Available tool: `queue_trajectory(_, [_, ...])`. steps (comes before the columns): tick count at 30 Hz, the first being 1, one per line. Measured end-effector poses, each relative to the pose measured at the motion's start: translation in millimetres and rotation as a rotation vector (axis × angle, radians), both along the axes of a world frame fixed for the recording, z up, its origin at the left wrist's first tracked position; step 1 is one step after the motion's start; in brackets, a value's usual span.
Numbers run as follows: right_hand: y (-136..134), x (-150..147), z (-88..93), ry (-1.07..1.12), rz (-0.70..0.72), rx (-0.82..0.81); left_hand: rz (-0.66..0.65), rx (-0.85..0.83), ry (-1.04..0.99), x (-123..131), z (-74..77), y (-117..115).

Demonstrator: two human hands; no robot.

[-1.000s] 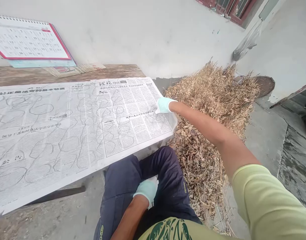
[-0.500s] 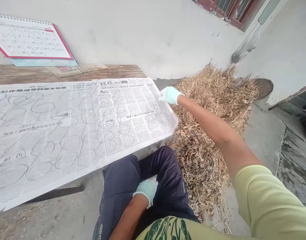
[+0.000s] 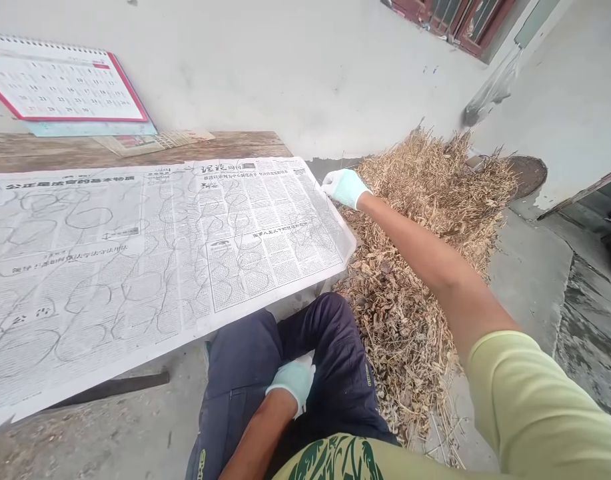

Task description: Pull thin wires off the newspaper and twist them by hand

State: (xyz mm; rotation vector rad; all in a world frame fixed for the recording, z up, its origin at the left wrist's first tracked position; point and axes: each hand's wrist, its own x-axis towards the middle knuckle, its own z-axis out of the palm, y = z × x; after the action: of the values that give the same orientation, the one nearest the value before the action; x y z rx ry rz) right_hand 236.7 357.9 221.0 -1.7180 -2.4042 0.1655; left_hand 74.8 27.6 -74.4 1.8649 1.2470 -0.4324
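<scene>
A printed newspaper sheet [image 3: 265, 247], marked with many looping dark lines, lies spread over a wooden table [image 3: 245, 142]. At its right edge is my right hand [image 3: 346, 187], in a white and pale-green glove. The fingers are pinched together close to the paper; whatever they hold is too small to make out. A thin dark line shows near the fingertips. My left hand [image 3: 292, 383], gloved the same way, rests in my lap against the dark trousers [image 3: 245, 360]. Its fingers are mostly hidden from view.
A desk calendar [image 3: 70, 87] stands at the back left, with folded printed paper [image 3: 155, 141] beside it. Right of the table, a large heap of dry stalks and leaves [image 3: 415, 267] covers the floor. A white wall [image 3: 225, 67] rises behind.
My right hand has shifted slightly right and turned a little, staying by the paper's right edge. My left hand stays in my lap.
</scene>
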Motion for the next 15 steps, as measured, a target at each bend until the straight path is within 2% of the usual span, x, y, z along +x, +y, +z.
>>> queue_trajectory(3, [4, 4, -6.3, 0.121, -0.047, 0.006, -0.013, -0.003, -0.005, 1, 0.6, 0])
queue_trajectory(8, [8, 13, -16.8, 0.170, -0.064, -0.066, 0.004, 0.002, 0.024, -3, 5.2, 0])
queue_trajectory(15, [12, 16, -24.8, 0.595, -0.160, -0.189, 0.022, 0.025, 0.064, -8, 15.6, -3])
